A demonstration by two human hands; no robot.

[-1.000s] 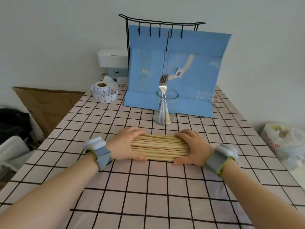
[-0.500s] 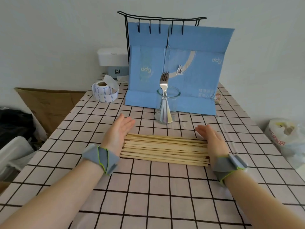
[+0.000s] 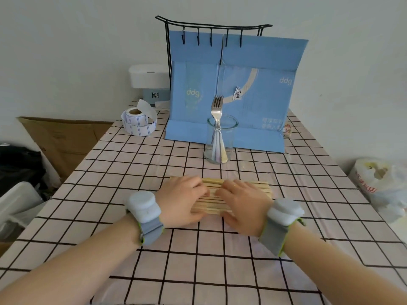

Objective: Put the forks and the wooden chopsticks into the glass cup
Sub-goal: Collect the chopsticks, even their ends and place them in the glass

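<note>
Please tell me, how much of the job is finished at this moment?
Done: the forks already stand in the glass cup. In hand: the left hand and the right hand lie on the chopsticks, which rest flat on the table. Left: lifting the chopsticks into the cup.

We seem to be in a plain room set up for recording rather than a real kitchen: a desk (image 3: 154,249) under a checked cloth against a bare white wall (image 3: 77,40), a label roll (image 3: 138,124), a flattened blue carton (image 3: 237,95) propped on a wire rack (image 3: 211,27), cardboard (image 3: 63,139) and a plastic bag (image 3: 383,186) alongside.
</note>
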